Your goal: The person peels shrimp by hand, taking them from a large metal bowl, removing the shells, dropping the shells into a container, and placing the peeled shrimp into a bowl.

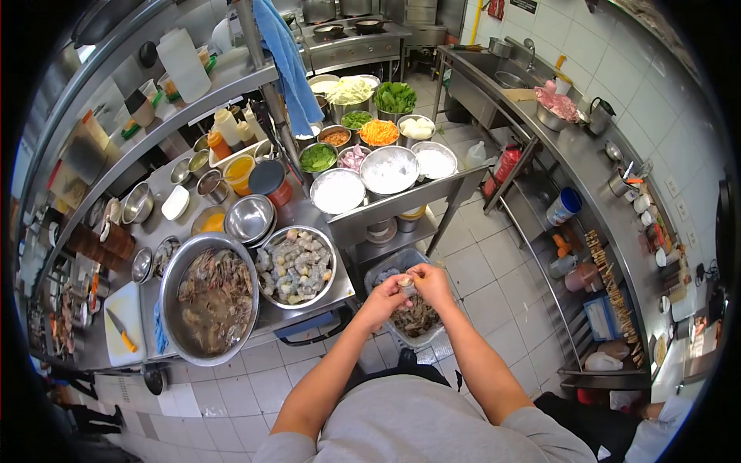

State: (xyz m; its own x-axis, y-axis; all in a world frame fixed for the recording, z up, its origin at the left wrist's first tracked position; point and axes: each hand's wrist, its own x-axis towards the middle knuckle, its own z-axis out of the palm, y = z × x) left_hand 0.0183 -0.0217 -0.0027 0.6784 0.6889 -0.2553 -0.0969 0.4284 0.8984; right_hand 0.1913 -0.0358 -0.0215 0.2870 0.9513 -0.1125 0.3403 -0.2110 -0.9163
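My left hand and my right hand meet above a grey plastic tub, fingers pinched together around a small pale shrimp. Dark shrimp pieces lie in the tub below my hands. To the left, a steel bowl holds peeled grey shrimp. Beside it stands a large metal basin with shells or heads in brownish liquid.
A white cutting board with an orange-handled knife lies at the left. Bowls of shredded carrot and greens stand ahead. A steel counter runs along the right. Another person's sleeve shows at lower right.
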